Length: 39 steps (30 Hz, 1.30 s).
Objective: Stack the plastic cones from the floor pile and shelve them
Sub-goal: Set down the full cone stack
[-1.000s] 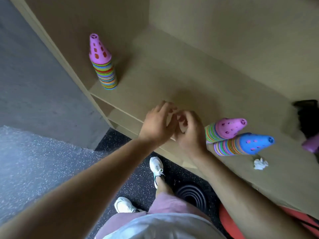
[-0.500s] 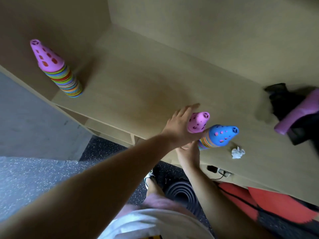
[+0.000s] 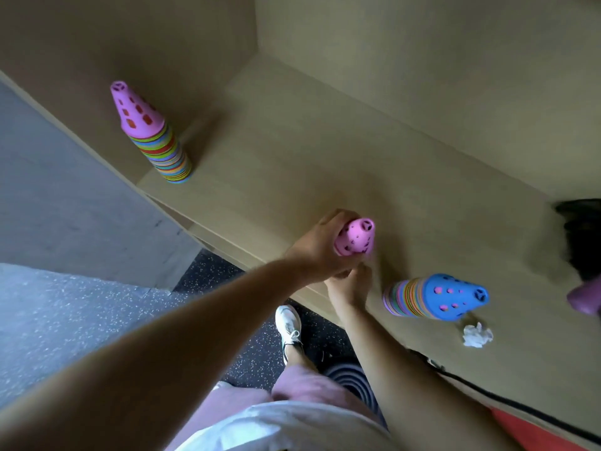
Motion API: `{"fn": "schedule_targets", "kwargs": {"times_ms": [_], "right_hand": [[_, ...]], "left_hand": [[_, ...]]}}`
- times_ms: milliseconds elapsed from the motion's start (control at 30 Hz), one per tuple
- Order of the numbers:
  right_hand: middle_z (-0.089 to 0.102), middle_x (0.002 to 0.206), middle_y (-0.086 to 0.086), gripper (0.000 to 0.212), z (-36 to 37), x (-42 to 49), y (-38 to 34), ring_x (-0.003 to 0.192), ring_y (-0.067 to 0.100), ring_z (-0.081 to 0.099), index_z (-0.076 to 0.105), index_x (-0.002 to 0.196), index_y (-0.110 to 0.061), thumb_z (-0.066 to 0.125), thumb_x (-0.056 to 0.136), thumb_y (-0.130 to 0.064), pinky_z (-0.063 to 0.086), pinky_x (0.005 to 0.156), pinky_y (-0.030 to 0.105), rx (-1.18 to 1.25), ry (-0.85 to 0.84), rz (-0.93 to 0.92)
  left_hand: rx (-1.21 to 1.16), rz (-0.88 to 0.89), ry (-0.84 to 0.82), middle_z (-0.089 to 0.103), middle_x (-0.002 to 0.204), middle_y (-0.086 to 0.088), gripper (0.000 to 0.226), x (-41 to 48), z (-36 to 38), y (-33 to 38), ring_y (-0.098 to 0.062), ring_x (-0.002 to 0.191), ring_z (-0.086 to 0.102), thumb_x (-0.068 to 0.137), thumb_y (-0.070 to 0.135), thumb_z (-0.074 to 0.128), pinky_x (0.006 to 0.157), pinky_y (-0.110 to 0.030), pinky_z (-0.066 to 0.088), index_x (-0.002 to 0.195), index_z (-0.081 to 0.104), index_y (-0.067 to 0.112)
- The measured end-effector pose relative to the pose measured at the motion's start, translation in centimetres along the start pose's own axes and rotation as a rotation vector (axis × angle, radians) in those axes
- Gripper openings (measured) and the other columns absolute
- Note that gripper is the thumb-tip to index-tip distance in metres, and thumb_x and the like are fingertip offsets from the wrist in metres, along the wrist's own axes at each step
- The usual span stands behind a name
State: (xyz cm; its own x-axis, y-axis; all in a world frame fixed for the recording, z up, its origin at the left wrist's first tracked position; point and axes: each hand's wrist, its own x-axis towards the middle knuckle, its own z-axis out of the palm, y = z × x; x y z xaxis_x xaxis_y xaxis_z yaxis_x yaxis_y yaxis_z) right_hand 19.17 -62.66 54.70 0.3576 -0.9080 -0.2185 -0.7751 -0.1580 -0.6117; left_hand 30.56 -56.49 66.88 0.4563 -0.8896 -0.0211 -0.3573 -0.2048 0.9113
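Pink-topped cone stack point(image 3: 356, 237) is in the left hand point(image 3: 320, 247), whose fingers point(image 3: 336, 218) curl round its upper part from the left, with the tip pointing up toward the camera. The right hand point(image 3: 349, 286) is just below those fingers, at the stack's lower end. That end and the right fingertips are hidden, so I cannot tell whether they grip it or only steady it, nor whether the base touches the shelf board point(image 3: 292, 151).

The stack looks like thin nested plastic shells: light, fairly stiff and smooth. Held by the top cone alone, the lower ones could probably slide off, so the safer hold is low round the coloured rims with a hand under the base.

To the right of the fingers, clearly apart from them, the blue-topped stack point(image 3: 435, 297) lies on its side, with a crumpled paper point(image 3: 477, 334) just beside it. Well to the left of the fingers, a third stack point(image 3: 153, 138) stands upright near the shelf's front edge.

Half a second ago the left hand lay flat, fingers straight, against the pink-topped stack, which lay next to the blue-topped one. Now the fingers have closed round it and it is raised, separate from its neighbour. A second ago both stacks lay side by side and the hands were together to their left.
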Motion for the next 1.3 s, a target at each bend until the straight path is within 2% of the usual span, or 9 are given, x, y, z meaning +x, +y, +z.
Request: {"fn": "schedule_targets", "kwargs": {"times_ms": [100,233,367,567,667,800,1000,1100,1300], "right_hand": [[0.070,0.085,0.010,0.064,3.2,1.7,0.4,0.083,0.034,0.061,0.071,0.098,-0.007,0.044,0.065,-0.054,0.039,0.075,0.035,-0.145,0.019,-0.065],[0.070,0.101,0.009,0.068,4.0,1.8,-1.8,0.095,0.030,0.058,0.070,0.108,-0.008,0.045,0.065,-0.055,0.040,0.083,0.033,-0.156,-0.006,-0.223],[0.071,0.091,0.012,0.057,3.6,1.1,-4.9,0.083,0.035,0.063,0.071,0.095,-0.005,0.055,0.065,-0.050,0.049,0.073,0.041,-0.032,-0.006,-0.394],[0.058,0.059,-0.010,0.021,1.8,-1.2,-11.0,0.052,0.005,0.051,0.058,0.063,-0.020,0.069,0.069,-0.036,0.041,0.051,0.025,0.311,-0.111,-0.611],[0.050,0.050,-0.017,0.038,1.4,-1.0,-13.7,0.047,-0.007,0.044,0.046,0.055,-0.030,0.080,0.066,-0.019,0.035,0.050,0.017,0.349,-0.206,-0.639],[0.068,0.061,-0.007,0.020,0.8,-0.9,-20.3,0.055,-0.002,0.058,0.063,0.064,-0.016,0.082,0.065,-0.021,0.046,0.051,0.024,0.419,-0.265,-0.688],[0.075,0.076,-0.002,0.029,1.5,-0.3,-32.4,0.070,0.011,0.072,0.067,0.076,-0.018,0.085,0.058,-0.031,0.057,0.062,0.037,0.476,-0.357,-0.755],[0.076,0.080,-0.001,0.044,2.0,-0.1,-37.8,0.073,0.011,0.072,0.068,0.081,-0.014,0.085,0.052,-0.042,0.057,0.064,0.036,0.419,-0.396,-0.761],[0.075,0.084,-0.003,0.037,4.0,0.4,-44.2,0.074,0.010,0.069,0.072,0.086,-0.014,0.091,0.057,-0.027,0.055,0.066,0.030,0.269,-0.487,-0.768]], "left_hand": [[-0.003,-0.034,0.042,0.057,0.125,0.005,0.063,-0.5,-1.8,-0.8,-0.013,0.110,0.059,0.079,0.023,0.088,0.092,-0.024,0.053,0.133,0.057,0.018],[-0.023,-0.100,0.129,0.058,0.126,0.005,0.065,-1.2,-3.6,-2.0,-0.016,0.111,0.059,0.077,0.025,0.088,0.090,-0.028,0.054,0.134,0.056,0.021],[-0.042,-0.130,0.235,0.058,0.124,0.000,0.063,-2.2,-5.2,-2.9,-0.013,0.107,0.057,0.077,0.021,0.088,0.074,-0.006,0.048,0.132,0.058,0.019],[0.023,-0.063,0.349,0.059,0.122,0.002,0.065,-3.4,-9.0,-1.5,-0.013,0.111,0.056,0.073,0.030,0.083,0.093,-0.019,0.046,0.132,0.060,0.013],[0.043,0.000,0.408,0.058,0.118,0.005,0.064,-3.7,-12.7,0.9,-0.004,0.107,0.053,0.075,0.017,0.087,0.093,-0.011,0.041,0.132,0.060,0.010],[-0.012,0.006,0.532,0.065,0.115,0.008,0.062,-4.2,-18.4,5.0,-0.011,0.107,0.063,0.078,0.025,0.089,0.090,-0.033,0.055,0.130,0.055,0.020],[0.015,0.049,0.713,0.066,0.120,0.000,0.061,-3.5,-28.5,9.8,-0.019,0.109,0.067,0.076,0.039,0.086,0.094,-0.045,0.056,0.125,0.054,0.022],[0.106,0.031,0.792,0.053,0.122,-0.002,0.056,-3.4,-33.1,10.5,-0.020,0.113,0.062,0.079,0.039,0.085,0.098,-0.040,0.054,0.123,0.056,0.020],[0.230,-0.076,0.908,0.047,0.109,-0.004,0.052,-2.3,-39.0,9.1,-0.020,0.099,0.055,0.079,0.042,0.083,0.084,-0.028,0.047,0.115,0.065,0.008]]}}
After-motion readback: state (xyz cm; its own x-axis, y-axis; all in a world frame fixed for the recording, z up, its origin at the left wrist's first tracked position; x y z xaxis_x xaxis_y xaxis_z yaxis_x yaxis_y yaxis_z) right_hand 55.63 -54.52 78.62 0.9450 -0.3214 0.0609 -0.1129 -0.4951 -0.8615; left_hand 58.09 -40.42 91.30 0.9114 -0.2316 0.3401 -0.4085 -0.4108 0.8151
